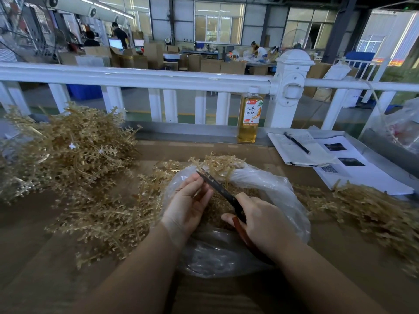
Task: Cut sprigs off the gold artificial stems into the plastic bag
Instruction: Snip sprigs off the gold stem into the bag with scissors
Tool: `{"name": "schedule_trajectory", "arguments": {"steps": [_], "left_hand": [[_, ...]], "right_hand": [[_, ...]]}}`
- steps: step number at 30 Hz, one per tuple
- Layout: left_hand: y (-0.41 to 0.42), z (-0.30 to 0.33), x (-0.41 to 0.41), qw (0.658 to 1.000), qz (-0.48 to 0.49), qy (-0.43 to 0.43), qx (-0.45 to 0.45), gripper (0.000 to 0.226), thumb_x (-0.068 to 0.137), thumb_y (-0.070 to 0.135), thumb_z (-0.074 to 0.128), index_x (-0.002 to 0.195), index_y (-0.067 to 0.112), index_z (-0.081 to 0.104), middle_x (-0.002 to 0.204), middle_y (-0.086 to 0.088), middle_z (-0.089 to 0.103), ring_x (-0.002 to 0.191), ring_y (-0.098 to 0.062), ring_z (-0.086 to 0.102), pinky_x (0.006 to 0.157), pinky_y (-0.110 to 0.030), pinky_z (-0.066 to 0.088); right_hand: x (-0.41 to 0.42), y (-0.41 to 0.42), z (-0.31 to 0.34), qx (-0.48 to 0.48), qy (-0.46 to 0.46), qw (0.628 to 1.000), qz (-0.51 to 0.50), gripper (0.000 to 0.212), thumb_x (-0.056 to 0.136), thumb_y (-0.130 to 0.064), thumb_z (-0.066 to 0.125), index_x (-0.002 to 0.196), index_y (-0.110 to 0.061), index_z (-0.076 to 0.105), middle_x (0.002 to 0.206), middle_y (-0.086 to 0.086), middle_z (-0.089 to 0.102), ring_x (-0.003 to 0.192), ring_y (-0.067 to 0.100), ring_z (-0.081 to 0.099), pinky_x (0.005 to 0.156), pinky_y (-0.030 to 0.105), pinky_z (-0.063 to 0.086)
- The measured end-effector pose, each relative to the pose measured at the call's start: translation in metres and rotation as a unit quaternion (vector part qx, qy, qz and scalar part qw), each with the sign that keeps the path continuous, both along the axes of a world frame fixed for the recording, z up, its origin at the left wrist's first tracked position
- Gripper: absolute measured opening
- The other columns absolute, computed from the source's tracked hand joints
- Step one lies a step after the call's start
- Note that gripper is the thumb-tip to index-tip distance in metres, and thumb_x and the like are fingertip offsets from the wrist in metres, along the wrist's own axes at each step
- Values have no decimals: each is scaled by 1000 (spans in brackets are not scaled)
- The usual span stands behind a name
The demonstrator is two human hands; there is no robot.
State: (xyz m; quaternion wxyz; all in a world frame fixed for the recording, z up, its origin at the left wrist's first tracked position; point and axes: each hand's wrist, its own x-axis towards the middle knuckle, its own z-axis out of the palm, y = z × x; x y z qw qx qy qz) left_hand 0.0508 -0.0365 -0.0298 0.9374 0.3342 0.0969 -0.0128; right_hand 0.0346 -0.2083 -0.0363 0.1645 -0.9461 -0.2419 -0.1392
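Over the open bag (pixel 267 184), between both hands: a thin gold stem (pixel 199 191), pinched in curled left hand (pixel 189 201) fingers. Scissors (pixel 223 191) gripped by right hand (pixel 260 219), blades nearly closed, tips just past the left fingertips. Cut sprigs (pixel 217 205) inside the bag. Uncut stems (pixel 68 150) piled left; more right. Bottle (pixel 249 118) by the railing (pixel 136 77).

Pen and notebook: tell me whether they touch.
Touching. The head view shows the pen lying flat across the open notebook page, no gap beneath it.
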Motion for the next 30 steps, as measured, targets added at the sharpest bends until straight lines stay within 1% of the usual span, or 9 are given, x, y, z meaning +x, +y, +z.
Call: {"name": "schedule_trajectory", "arguments": {"steps": [4, 6, 8, 11, 13, 18, 22, 26, 30], "left_hand": [[-4, -1, 1, 1000, 22, -4, 19, 13, 91, -1, 50, 92, 6, 61, 85, -5, 65, 71, -10, 63, 63, -19, 57], [-5, -1, 1, 999, 39, -4, 25, 13, 89, -3, 53, 84, 6, 60, 77, -6, 66, 62, -9, 65, 59, -19, 57], [-6, -1, 1, 997, 66, -3, 34, 14, 87, -3, 56, 77, 7, 59, 71, -5, 66, 59, -10, 64, 54, -20, 56], [-10, -2, 2, 994, 98, 6, 54, 15, 88, -1, 58, 77, 10, 57, 65, 0, 67, 56, -7, 65, 50, -18, 53], [-12, -1, 3, 994, 105, 14, 40, 15, 88, -1, 57, 78, 11, 57, 65, 0, 67, 56, -7, 65, 49, -18, 53], [-8, 0, 7, 995, 94, 41, -3, 11, 90, -1, 54, 93, 8, 60, 79, -6, 63, 72, -14, 60, 54, -20, 56], [-7, -2, 7, 997, 66, 26, 10, 11, 90, 1, 55, 89, 10, 60, 76, -4, 66, 64, -11, 64, 56, -21, 56], [-8, -5, 7, 998, 46, 12, 28, 13, 90, 0, 53, 86, 10, 61, 75, -3, 69, 64, -11, 66, 61, -22, 58], [-10, -4, 7, 998, 54, 11, 42, 22, 91, -4, 50, 77, 12, 57, 62, 0, 68, 54, -7, 64, 55, -20, 56]], "right_hand": [[0, -1, 1, 1, 6, 1000, -5, 43, 89, -64, 39, 105, -25, 47, 89, -4, 58, 84, 16, 57, 74, 29, 46], [0, -1, 1, 0, 6, 1000, -6, 44, 89, -64, 39, 106, -25, 48, 92, -3, 59, 86, 15, 57, 77, 30, 47], [-1, -1, 1, -3, 4, 1000, -6, 44, 90, -64, 38, 109, -26, 48, 94, -4, 59, 88, 15, 57, 78, 30, 48], [-2, -2, 1, -9, 3, 1000, -5, 44, 90, -64, 38, 112, -27, 47, 98, -4, 59, 91, 15, 57, 79, 30, 48], [-2, -2, 1, -10, 4, 1000, -4, 44, 91, -65, 38, 113, -27, 47, 98, -4, 59, 91, 14, 56, 79, 30, 48], [-2, 0, 1, -10, 2, 1000, -3, 44, 91, -64, 37, 112, -26, 47, 97, -3, 58, 91, 16, 55, 78, 30, 47], [-2, 1, 1, -16, -6, 1000, -9, 44, 93, -63, 35, 111, -25, 46, 96, -2, 58, 90, 17, 57, 74, 29, 45], [-3, 6, 1, -11, -2, 1000, -19, 40, 93, -61, 36, 104, -24, 43, 92, -1, 57, 86, 19, 57, 70, 30, 42], [-3, 6, 1, -17, 8, 1000, -23, 39, 94, -61, 34, 101, -23, 41, 85, -1, 54, 82, 21, 58, 65, 28, 36]]}}
